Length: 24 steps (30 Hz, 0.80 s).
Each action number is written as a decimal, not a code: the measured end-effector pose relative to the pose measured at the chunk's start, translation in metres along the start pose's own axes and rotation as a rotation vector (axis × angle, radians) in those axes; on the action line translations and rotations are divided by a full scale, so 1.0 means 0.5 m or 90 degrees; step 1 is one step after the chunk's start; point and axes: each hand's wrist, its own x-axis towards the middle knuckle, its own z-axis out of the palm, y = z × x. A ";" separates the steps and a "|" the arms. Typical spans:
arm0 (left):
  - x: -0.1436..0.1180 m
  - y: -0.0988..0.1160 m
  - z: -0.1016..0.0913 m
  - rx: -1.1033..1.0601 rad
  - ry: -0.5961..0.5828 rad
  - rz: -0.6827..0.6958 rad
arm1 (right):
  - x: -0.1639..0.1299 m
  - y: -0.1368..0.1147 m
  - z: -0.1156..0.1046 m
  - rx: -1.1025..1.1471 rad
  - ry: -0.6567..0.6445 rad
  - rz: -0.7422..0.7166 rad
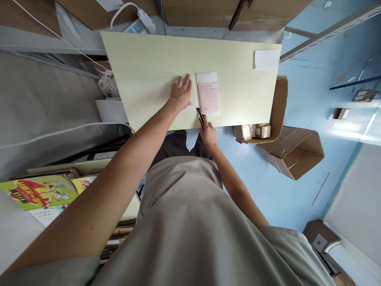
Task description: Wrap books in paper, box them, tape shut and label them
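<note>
My left hand (182,93) lies on the pale yellow tabletop (143,75) with its fingers stretched out. Just right of it is a flat stack of pink and white printed sheets (208,95), with a narrow clear strip along its left edge that may be plastic film. My right hand (209,134), at the table's front edge, grips a black and yellow utility knife (201,119). The knife's tip points away from me, near the lower left corner of the sheets; whether it touches them I cannot tell.
A white pad or box (266,59) rests at the table's far right. Behind the table are a power strip (138,27) and large cartons (199,14). Open cardboard boxes (293,153) stand on the blue floor at right. Colourful booklets (44,192) lie at left.
</note>
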 end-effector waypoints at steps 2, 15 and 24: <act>-0.001 0.000 -0.001 -0.001 0.001 0.000 | -0.007 0.003 0.002 -0.003 -0.005 -0.005; -0.004 0.006 -0.005 -0.008 -0.009 -0.003 | -0.058 0.038 0.016 -0.043 -0.059 0.003; -0.022 0.040 -0.016 -0.018 0.005 -0.042 | -0.111 0.058 -0.005 -0.029 -0.096 0.005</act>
